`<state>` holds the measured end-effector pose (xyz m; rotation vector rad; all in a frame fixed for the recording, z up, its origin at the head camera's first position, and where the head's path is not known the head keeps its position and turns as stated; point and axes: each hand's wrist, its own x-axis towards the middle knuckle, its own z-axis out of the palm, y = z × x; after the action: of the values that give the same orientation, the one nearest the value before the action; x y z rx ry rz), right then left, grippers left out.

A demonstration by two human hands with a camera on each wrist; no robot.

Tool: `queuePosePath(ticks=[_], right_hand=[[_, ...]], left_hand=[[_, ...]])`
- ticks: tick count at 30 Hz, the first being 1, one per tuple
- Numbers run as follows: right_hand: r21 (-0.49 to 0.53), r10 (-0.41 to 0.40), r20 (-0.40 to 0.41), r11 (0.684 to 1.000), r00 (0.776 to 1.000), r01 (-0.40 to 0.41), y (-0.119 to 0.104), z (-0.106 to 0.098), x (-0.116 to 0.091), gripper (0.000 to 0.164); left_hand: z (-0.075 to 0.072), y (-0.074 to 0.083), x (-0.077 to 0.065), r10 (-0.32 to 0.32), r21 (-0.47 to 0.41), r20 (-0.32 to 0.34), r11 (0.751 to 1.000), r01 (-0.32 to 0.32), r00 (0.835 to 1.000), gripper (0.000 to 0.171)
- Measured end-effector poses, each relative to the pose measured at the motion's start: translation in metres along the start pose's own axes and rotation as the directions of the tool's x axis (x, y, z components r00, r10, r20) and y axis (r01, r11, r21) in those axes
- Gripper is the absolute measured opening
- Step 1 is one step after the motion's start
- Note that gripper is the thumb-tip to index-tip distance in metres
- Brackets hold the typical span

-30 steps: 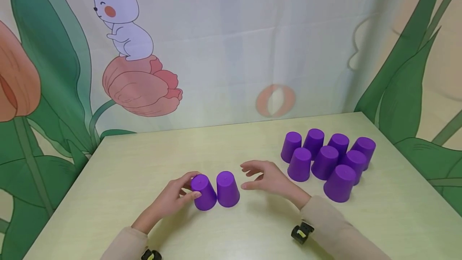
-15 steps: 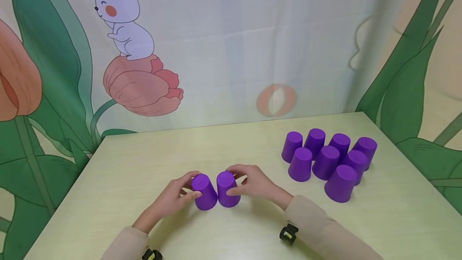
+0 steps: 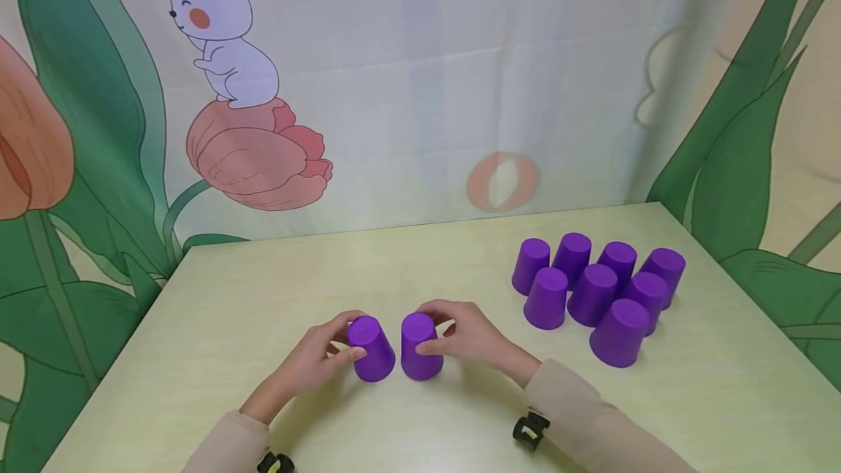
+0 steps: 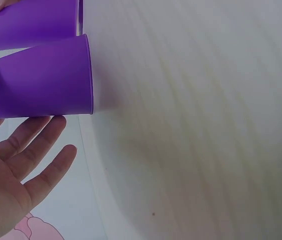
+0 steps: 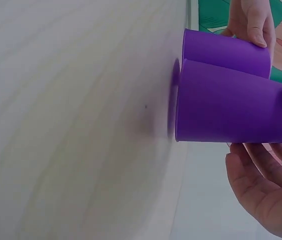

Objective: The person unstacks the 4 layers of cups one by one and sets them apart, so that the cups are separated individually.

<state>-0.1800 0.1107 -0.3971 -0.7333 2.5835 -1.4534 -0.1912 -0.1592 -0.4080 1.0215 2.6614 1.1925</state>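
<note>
Two purple plastic cups stand upside down near the middle of the table, with a narrow gap between them in the head view. My left hand (image 3: 307, 361) holds the left cup (image 3: 376, 358) near its top, thumb on the near side and fingers behind. The right cup (image 3: 418, 368) is gripped the same way by my right hand (image 3: 474, 336). In the left wrist view, the thumb lies on the left cup (image 4: 43, 80) and several fingers reach past it. From the right wrist, a dark reflection shows beside the rim of the right cup (image 5: 231, 105); I cannot tell whether it touches the table.
Several more purple cups (image 3: 545, 299) stand upside down in a cluster at the right of the pale wooden table (image 3: 315, 276). Behind the table hangs a printed cloth (image 3: 394, 108) with a rabbit and flowers.
My right hand has come in from the right and taken hold of the right cup. That cup has shifted slightly right, away from the left one. My left hand has kept its place.
</note>
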Motion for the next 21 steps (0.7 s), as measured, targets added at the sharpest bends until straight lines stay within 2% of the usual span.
queuePosePath(ticks=[8,21], right_hand=[[-0.005,0.018,-0.035,1.000,0.999,-0.018,-0.001,-0.016,-0.015,0.043],[-0.043,0.011,-0.109,0.999,0.994,-0.016,0.006,-0.041,-0.039,0.043]], left_hand=[[0.000,0.000,0.000,0.014,-0.007,0.004,1.000,-0.014,1.000,0.039],[0.000,-0.001,0.000,-0.005,-0.005,0.007,1.000,0.005,1.000,0.039]])
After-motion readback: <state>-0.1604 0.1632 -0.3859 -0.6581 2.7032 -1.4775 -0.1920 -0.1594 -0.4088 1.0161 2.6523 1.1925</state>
